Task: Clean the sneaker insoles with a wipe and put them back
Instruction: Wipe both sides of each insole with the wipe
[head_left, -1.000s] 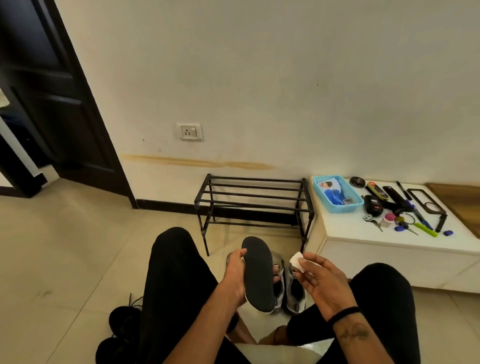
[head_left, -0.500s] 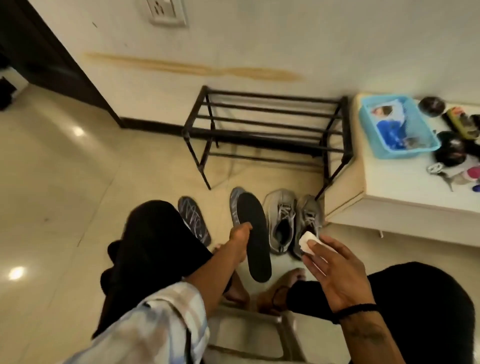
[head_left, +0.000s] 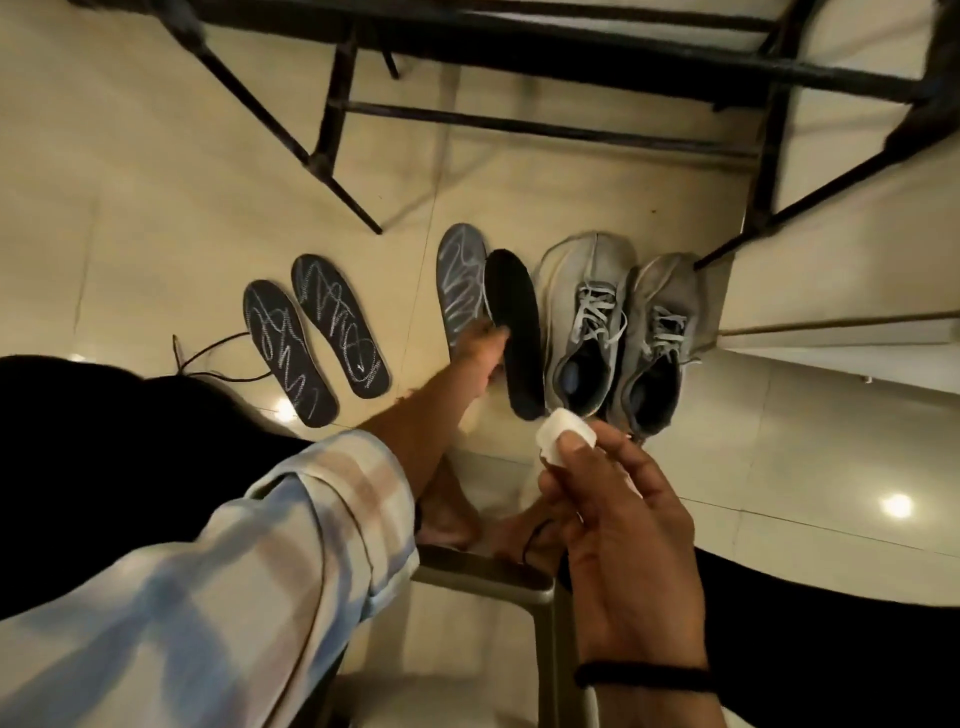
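Observation:
My left hand (head_left: 480, 353) reaches down to the floor and grips a plain black insole (head_left: 514, 332) by its left edge. That insole lies between a grey scribbled insole (head_left: 460, 280) and a pair of grey sneakers (head_left: 618, 332). My right hand (head_left: 618, 514) hovers closer to me and pinches a folded white wipe (head_left: 561, 434) at its fingertips. Two more dark insoles with white scribbles (head_left: 317, 332) lie flat on the floor to the left.
A black metal shoe rack (head_left: 519, 78) stands just beyond the insoles and sneakers. A white low cabinet (head_left: 841, 291) sits at the right. My black-trousered knees flank the scene, my bare feet (head_left: 452, 514) rest on the tiles, and a stool edge (head_left: 483, 571) shows below.
The view has tilted steeply down to the floor. My left hand has lowered the black insole from mid-air to the floor beside the sneakers. My right hand still holds the wipe.

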